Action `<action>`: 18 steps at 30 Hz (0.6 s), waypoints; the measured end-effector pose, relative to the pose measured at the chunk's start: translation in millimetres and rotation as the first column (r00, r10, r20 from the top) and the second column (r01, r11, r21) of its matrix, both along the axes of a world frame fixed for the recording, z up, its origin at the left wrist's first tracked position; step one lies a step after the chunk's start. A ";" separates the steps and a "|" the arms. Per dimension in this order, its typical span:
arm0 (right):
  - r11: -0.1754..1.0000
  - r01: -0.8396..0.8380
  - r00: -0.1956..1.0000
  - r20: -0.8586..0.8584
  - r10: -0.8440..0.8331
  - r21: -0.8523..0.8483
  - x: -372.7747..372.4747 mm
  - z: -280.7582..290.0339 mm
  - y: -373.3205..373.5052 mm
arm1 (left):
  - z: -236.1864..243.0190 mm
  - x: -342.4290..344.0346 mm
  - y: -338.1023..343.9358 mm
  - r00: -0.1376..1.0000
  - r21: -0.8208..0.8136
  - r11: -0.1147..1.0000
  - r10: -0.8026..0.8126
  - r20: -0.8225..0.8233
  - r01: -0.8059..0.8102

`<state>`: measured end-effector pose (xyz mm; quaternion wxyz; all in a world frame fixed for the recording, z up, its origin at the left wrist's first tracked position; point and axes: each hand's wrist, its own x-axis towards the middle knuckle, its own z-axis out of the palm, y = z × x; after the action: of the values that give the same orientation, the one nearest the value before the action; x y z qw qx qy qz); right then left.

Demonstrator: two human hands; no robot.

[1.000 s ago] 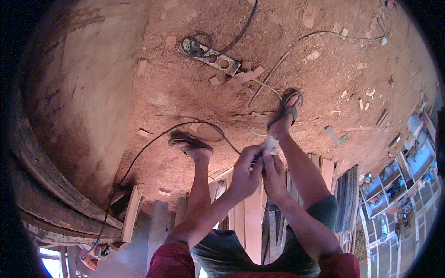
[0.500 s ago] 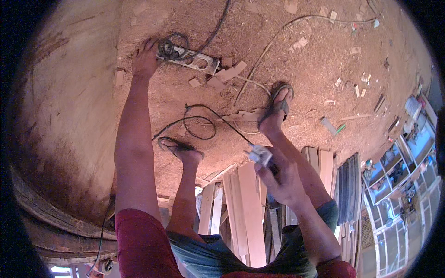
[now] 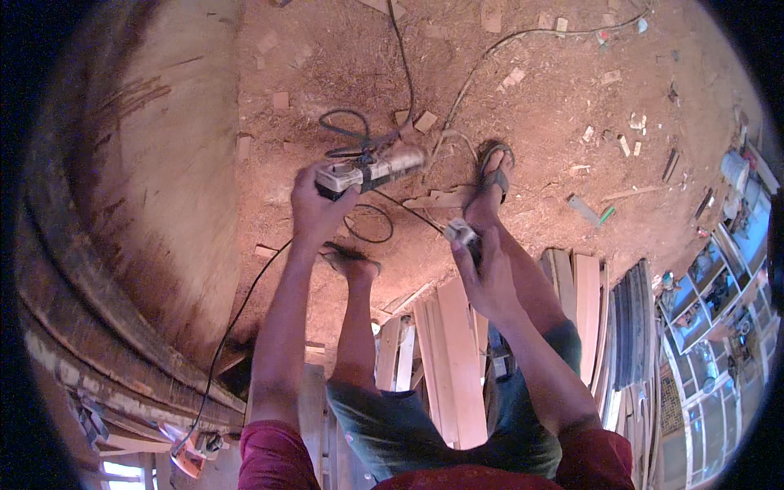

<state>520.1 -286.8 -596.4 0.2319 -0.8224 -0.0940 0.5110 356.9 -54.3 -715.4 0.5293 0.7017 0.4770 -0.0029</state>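
Observation:
My left hand [image 3: 318, 211] grips one end of a white power strip [image 3: 400, 163], raised off the ground, with a dark cable [image 3: 347, 122] looped at its far side. In my right hand [image 3: 492, 282] is a pale electrical plug [image 3: 460, 232], pinched between thumb and fingers. A black cord [image 3: 408, 210] runs from that plug toward the left, passing behind the strip. Strip and plug are apart. The strip's socket faces are blurred and partly out of sight.
Sawdust and wood scraps [image 3: 514, 77] cover the ground. A large wooden panel [image 3: 180, 163] stands at left. Planks [image 3: 449, 359] lie near my legs, beside sandalled feet [image 3: 495, 167]. Cables [image 3: 482, 69] cross the ground. An orange power tool [image 3: 188, 461] sits lower left; shelving [image 3: 702, 302] is at right.
My left hand has lifted the power strip off the ground and brought it nearer and to the right, toward the plug. My right hand still holds the plug, nearly in place.

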 end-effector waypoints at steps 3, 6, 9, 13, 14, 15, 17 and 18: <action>0.987 0.048 0.996 0.063 -0.058 0.153 -12.9 2.2 -16.2 | 36.7 10.8 -13.3 0.984 0.060 0.996 0.070 -0.166 -0.061; 0.975 0.144 0.986 0.058 -0.156 0.172 -24.2 17.1 -24.1 | 119.9 24.3 -42.7 0.961 -0.083 0.959 0.265 -0.078 -0.271; 0.973 0.125 0.990 0.042 -0.135 0.196 -36.6 46.1 -20.0 | 122.3 -7.8 -99.0 0.934 -0.160 0.969 0.126 -0.335 -0.188; 0.961 0.006 0.993 0.112 -0.039 0.276 -29.9 71.5 -14.2 | 137.7 -21.6 -110.6 0.921 -0.094 0.957 0.232 -0.313 -0.273; 0.968 0.021 0.998 0.046 -0.034 0.249 -22.6 76.3 -12.1 | 143.5 -22.0 -108.7 0.943 0.014 0.980 0.193 -0.272 -0.197; 0.967 0.019 0.998 0.047 -0.032 0.253 -18.1 79.0 -5.7 | 137.9 -32.5 -112.4 0.951 0.002 0.985 0.167 -0.261 -0.173; 0.964 0.013 0.999 0.045 -0.026 0.266 -10.1 71.9 6.8 | 112.4 -60.4 -127.6 0.963 -0.016 0.992 0.121 -0.242 -0.128; 0.947 -0.041 0.998 0.051 0.026 0.318 -5.3 62.3 12.5 | 116.7 -56.9 -123.3 0.956 -0.099 0.984 0.115 -0.271 -0.147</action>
<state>514.8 -274.3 -534.1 0.3509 -0.7839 -0.1947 0.4737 300.0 -177.6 -598.6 0.5007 0.6292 0.5877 -0.0893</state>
